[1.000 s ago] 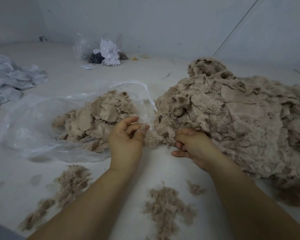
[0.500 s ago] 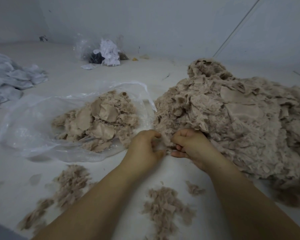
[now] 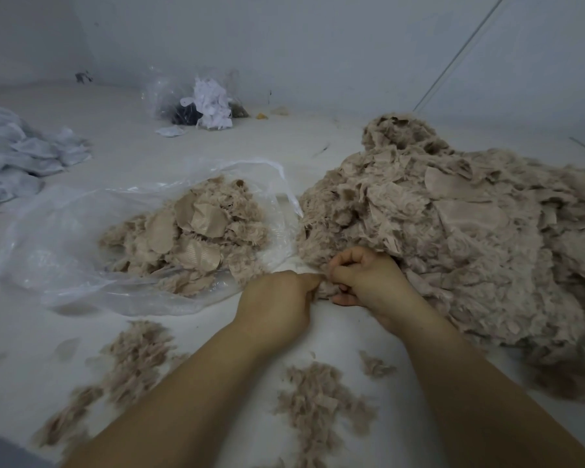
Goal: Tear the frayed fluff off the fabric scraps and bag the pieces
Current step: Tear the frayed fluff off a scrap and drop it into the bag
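Scrap in hand: a small beige fabric scrap sat between the two hands at the near edge of the big pile, mostly hidden by the fingers.
Left hand: the left hand lay knuckles-up on the white work surface, fingers curled inward and pinching the scrap's left side; its forearm ran in from the lower left.
Right hand: the right hand was curled into a loose fist, thumb and forefinger pinching the scrap's right side, touching the left hand's fingertips; its back pressed against the pile.
Scrap pile: the large heap of fluffy beige scraps spread to the right of both hands.
Bag: the clear plastic bag lay open just left of the hands, holding a mound of bagged pieces.
Torn fluff: loose clumps of fluff lay between the forearms, with more fluff clumps to the left of the left arm.
Background: a second clear bag of white and dark scraps stood by the far wall, and crumpled white fabric lay at far left.
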Action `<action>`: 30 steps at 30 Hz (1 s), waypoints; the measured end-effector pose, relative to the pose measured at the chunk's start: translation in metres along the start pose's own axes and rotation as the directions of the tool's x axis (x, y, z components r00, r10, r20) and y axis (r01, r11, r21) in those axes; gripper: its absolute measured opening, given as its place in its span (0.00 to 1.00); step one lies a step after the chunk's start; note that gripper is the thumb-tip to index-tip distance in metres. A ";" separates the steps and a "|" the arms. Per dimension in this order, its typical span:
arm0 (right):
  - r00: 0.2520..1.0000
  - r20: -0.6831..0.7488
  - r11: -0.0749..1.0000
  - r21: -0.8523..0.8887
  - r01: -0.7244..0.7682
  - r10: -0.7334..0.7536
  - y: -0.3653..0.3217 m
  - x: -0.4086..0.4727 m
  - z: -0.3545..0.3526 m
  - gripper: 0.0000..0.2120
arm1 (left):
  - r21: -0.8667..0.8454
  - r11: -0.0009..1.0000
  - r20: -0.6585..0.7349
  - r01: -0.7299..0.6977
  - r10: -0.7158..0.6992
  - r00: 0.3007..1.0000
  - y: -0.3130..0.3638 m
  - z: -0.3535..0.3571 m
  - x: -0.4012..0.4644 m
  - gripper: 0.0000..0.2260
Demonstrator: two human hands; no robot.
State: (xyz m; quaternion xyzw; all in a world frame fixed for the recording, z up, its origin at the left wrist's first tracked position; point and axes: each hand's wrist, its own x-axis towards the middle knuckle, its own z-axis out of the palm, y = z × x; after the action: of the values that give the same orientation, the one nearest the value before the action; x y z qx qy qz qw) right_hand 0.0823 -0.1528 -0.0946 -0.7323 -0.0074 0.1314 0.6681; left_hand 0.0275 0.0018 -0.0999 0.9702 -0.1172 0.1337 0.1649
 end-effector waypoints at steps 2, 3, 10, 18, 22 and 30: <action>1.000 0.016 1.000 -0.001 0.019 -0.019 0.000 -0.001 -0.003 0.08 | -0.010 1.000 -0.037 0.006 -0.006 0.999 0.001 0.004 0.000 0.21; 0.998 0.055 0.999 -0.019 0.037 -0.036 0.000 -0.001 -0.005 0.09 | -0.046 0.999 -0.064 0.025 -0.028 0.998 0.000 0.005 0.000 0.22; 0.968 0.251 0.994 -0.101 0.048 -0.021 0.000 -0.003 -0.008 0.05 | -0.396 0.914 -0.154 0.085 -0.158 0.975 -0.003 0.006 0.007 0.14; 0.968 0.245 0.998 -0.003 -0.057 0.056 -0.002 0.001 -0.010 0.06 | -0.192 0.974 -0.076 0.122 -0.138 0.987 -0.014 0.002 0.002 0.04; 0.976 0.219 0.994 0.110 -0.023 -0.002 0.000 -0.002 -0.011 0.07 | -0.155 0.980 -0.032 0.125 -0.131 0.991 -0.010 0.001 0.005 0.05; 0.964 0.259 0.993 -0.113 -0.026 0.055 -0.002 -0.002 -0.012 0.06 | -0.285 0.957 -0.200 0.046 -0.107 0.974 -0.002 0.001 0.006 0.04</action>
State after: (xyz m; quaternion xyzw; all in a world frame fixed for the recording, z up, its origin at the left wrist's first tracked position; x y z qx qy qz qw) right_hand 0.0833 -0.1646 -0.0910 -0.7439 -0.0879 0.2400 0.6175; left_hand 0.0345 0.0025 -0.0997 0.9211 -0.0787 0.2125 0.3166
